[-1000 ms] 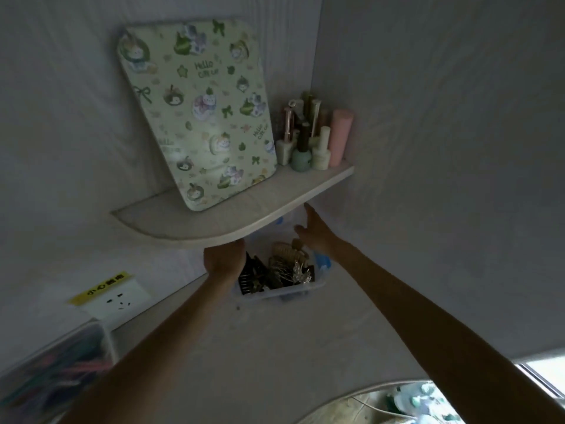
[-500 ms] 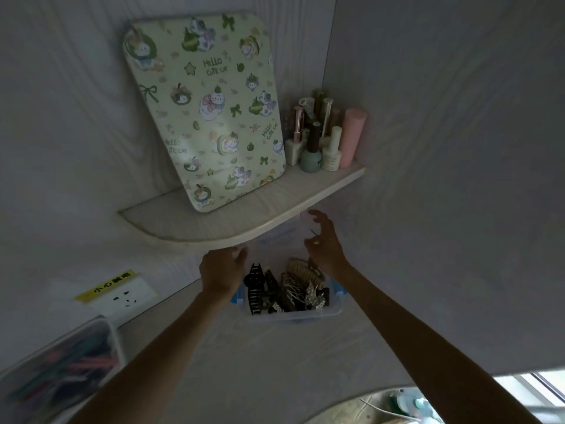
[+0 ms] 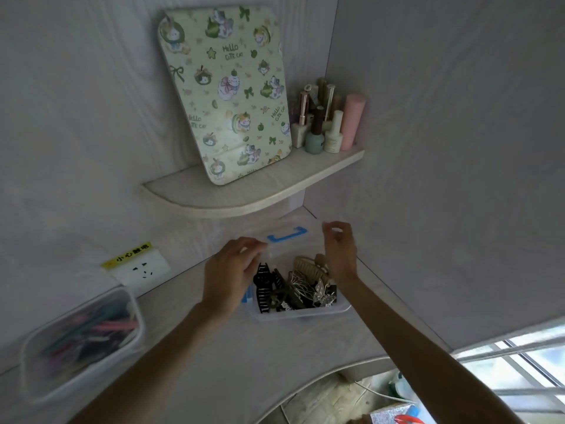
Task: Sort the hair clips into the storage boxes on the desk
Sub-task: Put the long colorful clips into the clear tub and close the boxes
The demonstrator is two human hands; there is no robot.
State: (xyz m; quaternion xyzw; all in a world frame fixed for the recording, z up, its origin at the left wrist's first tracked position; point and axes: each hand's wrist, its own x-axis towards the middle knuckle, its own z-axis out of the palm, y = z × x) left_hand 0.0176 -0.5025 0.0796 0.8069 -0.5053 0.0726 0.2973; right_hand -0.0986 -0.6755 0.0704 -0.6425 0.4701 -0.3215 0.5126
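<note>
Two hands at frame centre: left hand (image 3: 227, 272) and right hand (image 3: 339, 249) each pinch the clear lid (image 3: 287, 237) over the box (image 3: 301, 312) of clips (image 3: 293, 287) on the surface (image 3: 214, 347). Lid probably light, flexible, slippery; best held at edges.

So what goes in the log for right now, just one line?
left hand: holds lid edge | right hand: pinches clear lid | hair clip box: open, full

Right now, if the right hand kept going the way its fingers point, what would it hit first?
Probably the raised clear lid it pinches; beyond that, the corner wall under the shelf, though depth is unclear. The right hand points up and away.
</note>
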